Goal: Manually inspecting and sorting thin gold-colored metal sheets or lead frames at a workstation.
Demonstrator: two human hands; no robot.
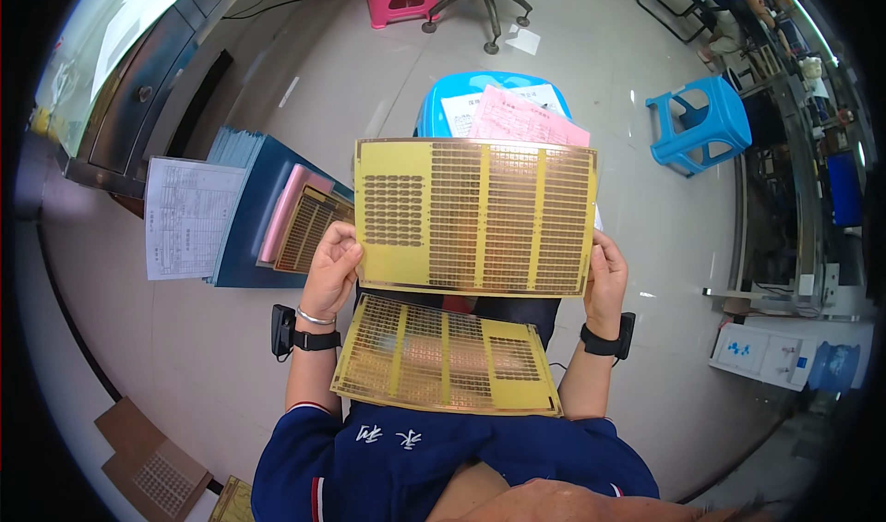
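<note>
both hands hold a yellow perforated panel (475, 217) up by its side edges, left hand (329, 273) fingers curled on the left edge, right hand (604, 282) pinching the right. a second panel (448, 356) rests on the lap. best to grip edges only, keeping the panel flat.

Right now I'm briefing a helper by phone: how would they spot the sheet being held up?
Start at the blue stool straight ahead on the floor. In front of it, the left hand and right hand hold up a yellow perforated sheet by its side edges. A similar sheet lies on the lap below.
</note>
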